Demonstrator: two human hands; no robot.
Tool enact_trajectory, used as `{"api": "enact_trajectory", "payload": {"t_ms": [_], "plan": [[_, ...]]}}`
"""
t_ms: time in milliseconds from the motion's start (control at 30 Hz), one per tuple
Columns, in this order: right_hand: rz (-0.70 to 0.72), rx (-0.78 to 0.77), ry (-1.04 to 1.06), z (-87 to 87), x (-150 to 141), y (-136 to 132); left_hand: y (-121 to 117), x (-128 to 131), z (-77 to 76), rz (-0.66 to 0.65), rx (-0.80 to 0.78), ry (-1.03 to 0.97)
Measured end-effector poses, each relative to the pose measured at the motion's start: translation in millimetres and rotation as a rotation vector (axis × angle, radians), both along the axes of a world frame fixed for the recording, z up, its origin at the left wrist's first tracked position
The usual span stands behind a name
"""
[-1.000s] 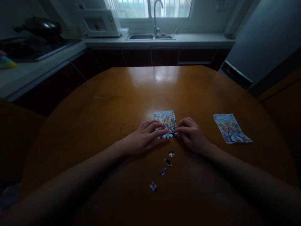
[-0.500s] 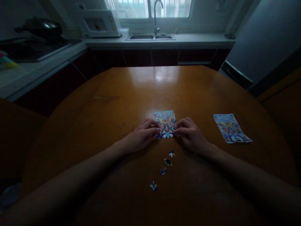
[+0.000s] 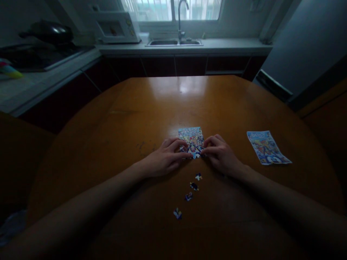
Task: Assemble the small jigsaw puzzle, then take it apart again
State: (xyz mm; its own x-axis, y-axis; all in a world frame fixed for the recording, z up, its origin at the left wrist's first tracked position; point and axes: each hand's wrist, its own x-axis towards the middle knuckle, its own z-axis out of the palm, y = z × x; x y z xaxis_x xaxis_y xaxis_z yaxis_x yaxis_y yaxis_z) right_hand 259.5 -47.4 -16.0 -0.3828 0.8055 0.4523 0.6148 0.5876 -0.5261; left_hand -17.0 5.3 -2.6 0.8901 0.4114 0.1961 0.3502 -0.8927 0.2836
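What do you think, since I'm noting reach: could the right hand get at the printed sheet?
Probably yes: the printed sheet lies to its right with nothing visible between, though the right hand is at the puzzle now.

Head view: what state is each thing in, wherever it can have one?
Puzzle: largely joined, lower part partly hidden by fingers.
Four pieces: loose, apart from the puzzle.
Sheet: spread out, lower edge uneven.
Left hand: fingers bent and parted, at the puzzle.
Right hand: fingers bent, at the puzzle's right edge; grip unclear.
Microwave: door looks shut.
Faucet: running or not, cannot tell.
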Motion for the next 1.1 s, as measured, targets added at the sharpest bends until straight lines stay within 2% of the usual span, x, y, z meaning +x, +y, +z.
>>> {"api": "enact_trajectory", "payload": {"t_ms": [333,533,1100], "plan": [[0.011,0.014,0.04,-1.8,1.6,-0.1,-0.7,0.2,-0.7,0.02,-0.019,-0.013],[0.065,0.002,-0.067,-3.7,1.6,1.1,-0.7,1.4,1.5,0.003,-0.017,-0.005],[0.071,-0.014,0.022,-2.1,1.7,2.6,0.4,0.7,-0.4,0.004,0.008,0.022]]}}
